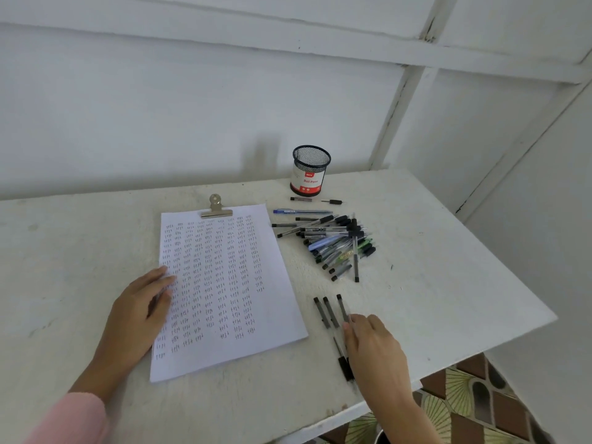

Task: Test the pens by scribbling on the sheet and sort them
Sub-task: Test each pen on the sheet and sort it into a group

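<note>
Our right hand (373,344) lies with its fingers nearly straight on the row of 3 pens (328,312) just beside the sheet (230,283). It touches them and, as far as we see, grips none. Our left hand (141,310) is flat and relaxed on the left border of the sheet and presses it down.

We judge the pens light, stiff and smooth. They will roll easily, so we should pinch 1 at the middle of its barrel.

The bigger pile of pens (336,243) lies farther back, well apart from the row, and the mesh cup (310,171) stands behind it. The front edge of the counter (432,283) is near our right hand, so a pushed pen could fall. To the right there is open room.
</note>
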